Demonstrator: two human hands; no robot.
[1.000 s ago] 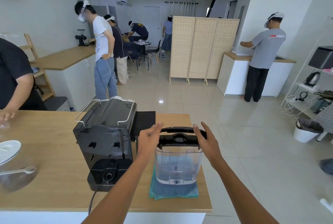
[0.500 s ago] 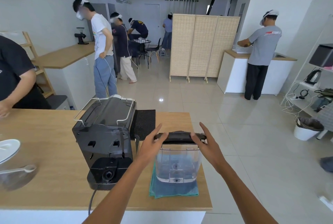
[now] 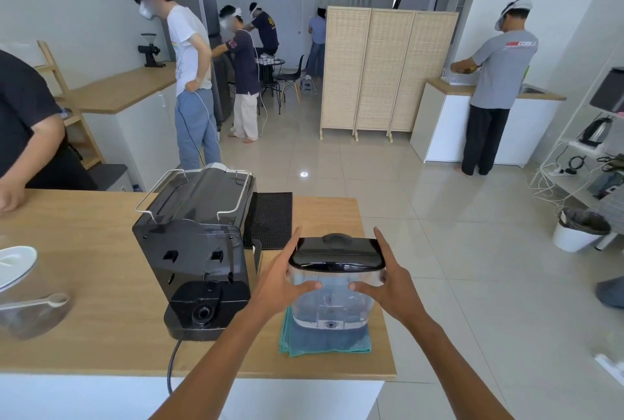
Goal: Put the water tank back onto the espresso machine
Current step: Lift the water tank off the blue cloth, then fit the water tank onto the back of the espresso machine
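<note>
Both hands [image 3: 337, 288] now clamp the water tank [image 3: 332, 294] sides, lid [image 3: 336, 256] closed; tilting could spill water near the espresso machine [image 3: 199, 251].

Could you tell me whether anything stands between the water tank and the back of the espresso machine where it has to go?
Nothing visible does. The water tank, held between left hand and right hand, sits beside the espresso machine, whose rear base is bare.

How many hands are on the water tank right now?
2. The left hand grips the water tank on its left side, the right hand on its right side, both just under the black lid. The tank sits on the teal cloth.
</note>
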